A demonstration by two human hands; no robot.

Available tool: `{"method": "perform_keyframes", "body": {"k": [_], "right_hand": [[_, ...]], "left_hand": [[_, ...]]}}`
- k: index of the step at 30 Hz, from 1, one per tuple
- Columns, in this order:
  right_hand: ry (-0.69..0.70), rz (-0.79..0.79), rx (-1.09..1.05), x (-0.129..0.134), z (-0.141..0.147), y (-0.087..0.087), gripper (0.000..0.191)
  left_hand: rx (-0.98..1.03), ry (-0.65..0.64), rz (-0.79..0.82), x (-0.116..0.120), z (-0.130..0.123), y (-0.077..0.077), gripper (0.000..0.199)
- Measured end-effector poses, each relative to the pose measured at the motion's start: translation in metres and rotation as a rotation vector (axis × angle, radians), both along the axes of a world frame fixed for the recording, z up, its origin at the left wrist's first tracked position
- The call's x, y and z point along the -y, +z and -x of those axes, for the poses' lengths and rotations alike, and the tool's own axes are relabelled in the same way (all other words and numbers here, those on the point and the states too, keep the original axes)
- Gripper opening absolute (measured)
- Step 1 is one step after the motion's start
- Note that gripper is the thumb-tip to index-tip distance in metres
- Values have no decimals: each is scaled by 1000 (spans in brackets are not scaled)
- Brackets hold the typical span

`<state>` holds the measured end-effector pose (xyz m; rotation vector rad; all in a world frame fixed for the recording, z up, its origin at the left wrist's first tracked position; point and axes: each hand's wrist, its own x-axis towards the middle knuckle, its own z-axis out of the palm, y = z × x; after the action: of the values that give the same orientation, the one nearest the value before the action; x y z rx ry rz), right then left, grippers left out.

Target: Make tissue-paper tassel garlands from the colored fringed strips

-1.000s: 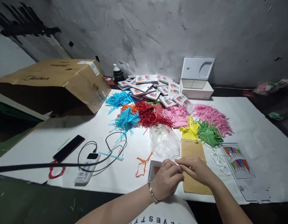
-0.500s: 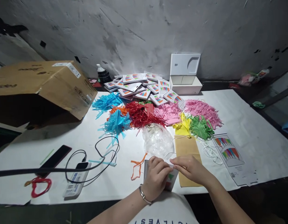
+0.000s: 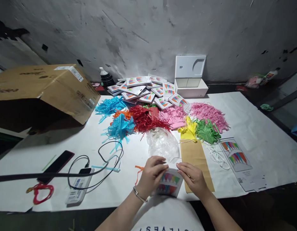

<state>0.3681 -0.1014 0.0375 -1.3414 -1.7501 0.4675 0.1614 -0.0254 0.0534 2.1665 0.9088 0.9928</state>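
A small flat packet (image 3: 170,184) with a picture of coloured bunting stands tilted at the table's front edge, between my hands. My left hand (image 3: 152,176) pinches its upper left edge with thumb and fingers. My right hand (image 3: 193,178) has its fingers pressed together at the upper right corner. Just behind lies a crumpled clear plastic bag (image 3: 162,144). A tan card strip (image 3: 195,160) is to the right, partly behind my right hand. An orange ribbon (image 3: 138,170) shows by my left hand, partly covered.
Similar packets (image 3: 138,89) are heaped at the back beside an open white box (image 3: 191,88). Blue, red, pink, yellow and green strips (image 3: 207,131) lie in front. A cardboard box (image 3: 66,93), phone (image 3: 56,166), power bank with cable (image 3: 79,189) and printed sheet (image 3: 244,170) flank them.
My left hand has moved left and slightly up, uncovering the packet's printed face and covering part of the orange ribbon. My right hand has shifted slightly, its fingers now at the packet's corner.
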Motion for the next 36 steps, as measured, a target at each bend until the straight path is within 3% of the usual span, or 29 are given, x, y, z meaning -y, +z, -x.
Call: {"method": "perform_keyframes", "body": {"k": [4,7,9,11,13,14,15,18,22,27,30,32,34,36], "right_hand": [[-18,15,-45,-4,-3,-10,24],[-50,-21,-8,-8,-3,-14,24],[-140,-95,76,-12,3,-14,28],[-225,-166,173,-16,19,-16,36],[-168,-166,268,-22,46,-22,46],[-56,-124,324,-26,61,-28,51],[59,-78,384,-30,75,-37,56],[217,104,506,-42,105,-74,75],[290,249,539,-50,107,-115,73],[276,255,502,-49,102,-125,67],[268,227,467,-48,103,-122,68],[225,159,429,-49,99,-115,69],[79,88,386,-53,89,-103,68],[-119,76,317,-61,75,-88,65]], "left_hand": [[63,-24,271,-14,13,-3,15],[101,-70,345,-16,15,-5,15],[175,10,364,-20,17,-11,15],[269,191,406,-29,22,-23,17],[348,400,526,-45,31,-42,24],[367,465,636,-53,36,-52,30],[388,513,751,-61,41,-63,37],[370,557,844,-73,49,-94,44],[333,594,863,-68,52,-124,37],[315,640,876,-68,52,-144,29],[308,664,883,-72,53,-147,30],[298,658,873,-73,55,-140,36],[259,570,805,-72,56,-122,39],[179,378,675,-71,52,-99,35]]}}
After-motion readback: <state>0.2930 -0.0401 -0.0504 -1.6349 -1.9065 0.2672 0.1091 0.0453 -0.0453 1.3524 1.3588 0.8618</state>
